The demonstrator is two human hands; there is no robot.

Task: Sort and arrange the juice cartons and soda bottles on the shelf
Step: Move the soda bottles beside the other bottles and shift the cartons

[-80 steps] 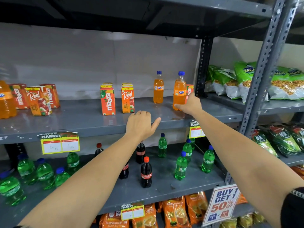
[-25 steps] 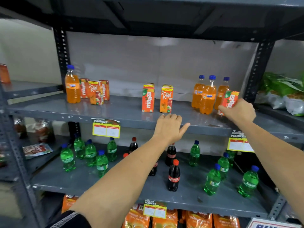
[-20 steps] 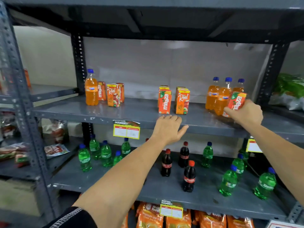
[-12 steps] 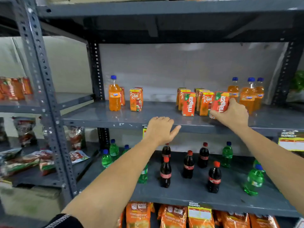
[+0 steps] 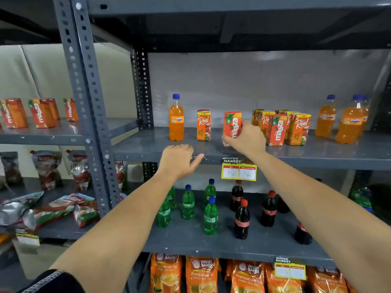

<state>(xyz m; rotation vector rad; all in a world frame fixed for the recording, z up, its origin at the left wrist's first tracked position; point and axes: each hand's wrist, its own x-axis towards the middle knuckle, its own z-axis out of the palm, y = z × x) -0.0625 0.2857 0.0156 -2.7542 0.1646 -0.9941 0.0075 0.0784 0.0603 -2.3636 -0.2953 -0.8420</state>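
Observation:
My right hand (image 5: 247,139) grips a red Maaza juice carton (image 5: 232,124), held upright just above the grey shelf (image 5: 148,144). Left of it stand a Real carton (image 5: 203,125) and a lone orange Fanta bottle (image 5: 176,118). Right of my hand is a cluster of Real and Maaza cartons (image 5: 281,129), then more Fanta bottles (image 5: 342,121) at the far right. My left hand (image 5: 178,161) rests open on the shelf's front edge, holding nothing.
Below, green soda bottles (image 5: 209,216) and dark cola bottles (image 5: 242,220) stand on the lower shelf. A yellow price tag (image 5: 238,171) hangs from the shelf edge. A grey upright post (image 5: 88,115) divides off the left bay, with more Maaza cartons (image 5: 40,113) and snack packets.
My right hand has carried the Maaza carton leftward from beside the Fanta bottles, past the carton cluster. The view has turned left. My left hand stays on the shelf edge.

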